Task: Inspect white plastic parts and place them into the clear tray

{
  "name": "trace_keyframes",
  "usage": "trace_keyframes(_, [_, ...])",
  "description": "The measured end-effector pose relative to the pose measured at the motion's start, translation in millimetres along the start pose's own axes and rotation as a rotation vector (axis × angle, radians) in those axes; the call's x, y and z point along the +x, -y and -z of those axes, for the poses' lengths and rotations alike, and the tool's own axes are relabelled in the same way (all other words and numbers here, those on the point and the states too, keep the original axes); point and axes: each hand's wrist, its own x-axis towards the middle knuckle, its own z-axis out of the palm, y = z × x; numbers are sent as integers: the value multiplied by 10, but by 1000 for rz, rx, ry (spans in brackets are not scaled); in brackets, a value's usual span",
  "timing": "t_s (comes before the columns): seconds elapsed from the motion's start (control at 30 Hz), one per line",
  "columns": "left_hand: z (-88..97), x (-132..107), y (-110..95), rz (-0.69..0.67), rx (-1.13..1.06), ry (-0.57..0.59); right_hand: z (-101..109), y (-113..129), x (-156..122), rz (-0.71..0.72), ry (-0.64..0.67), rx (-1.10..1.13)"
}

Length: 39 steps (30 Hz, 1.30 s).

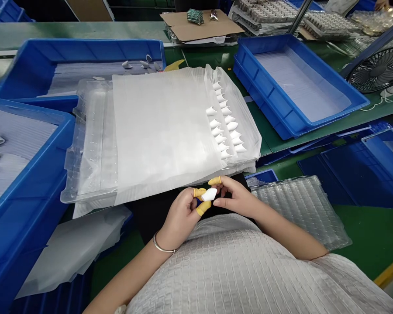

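A small white shell-like piece (209,194) is pinched between the yellow-cotted fingertips of my left hand (186,209), low in front of my body. My right hand (234,196) is close on its right side, with thumb and index finger apart and a yellow cot on the index. Whether the right fingers touch the piece is hard to make out. Just beyond my hands lies a clear plastic tray (94,144) covered by a white sheet (163,126). Along the tray's right side, similar white pieces (232,126) stand in two rows.
Blue bins (94,48) with several loose white pieces stand at the back and far left (26,192). Another blue bin (265,83), lined with white sheets, is at the right, near a black fan (378,69). A ridged clear tray (303,209) lies low beside my right arm.
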Motion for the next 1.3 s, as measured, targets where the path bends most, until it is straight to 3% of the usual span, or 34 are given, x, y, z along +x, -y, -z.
trace_keyframes(0.2, [6,7,-4,-191,157,6,-114,81,48,-44,-42,-119])
trace_keyframes(0.37, [17,-17,-16,-222,151,32,-76,8,94,-238,-32,261])
trace_keyframes(0.63, [11,-23,-3,-88,99,25,-13,-20,37,-198,74,344])
trace_keyframes(0.9, [0,-16,37,55,-17,117,-26,60,34,-201,4,308])
trace_keyframes(1.13, [-1,5,-58,69,-246,352,56,-1,63,-210,141,433])
trace_keyframes(1.2, [-14,15,-69,96,-315,369,34,-31,61,-232,116,488])
trace_keyframes(1.3, [-34,27,-50,123,-371,308,-8,-36,44,-211,-13,460])
